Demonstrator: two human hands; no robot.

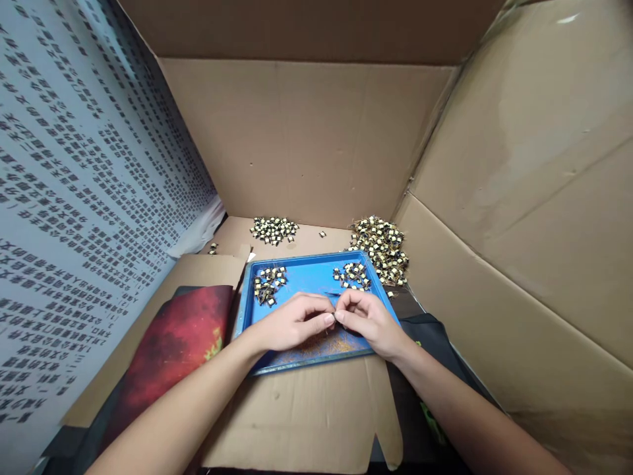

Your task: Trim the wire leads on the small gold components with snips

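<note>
Over tray's near edge: left hand [291,323] and right hand [368,320], fingertips pinched together on one small component [335,318]
Tray [306,277]: blue
Tray's far corners: two component clusters [268,284]

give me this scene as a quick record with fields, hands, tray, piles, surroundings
left hand: fingertips pinched on a tiny part, meeting the right hand
right hand: pinched on the same tiny part above the tray
tray: blue, flat on cardboard, two small clusters of parts at its far end
piles: small pile behind the tray, larger pile at its far right corner
surroundings: cardboard walls, printed sheet at left
</note>
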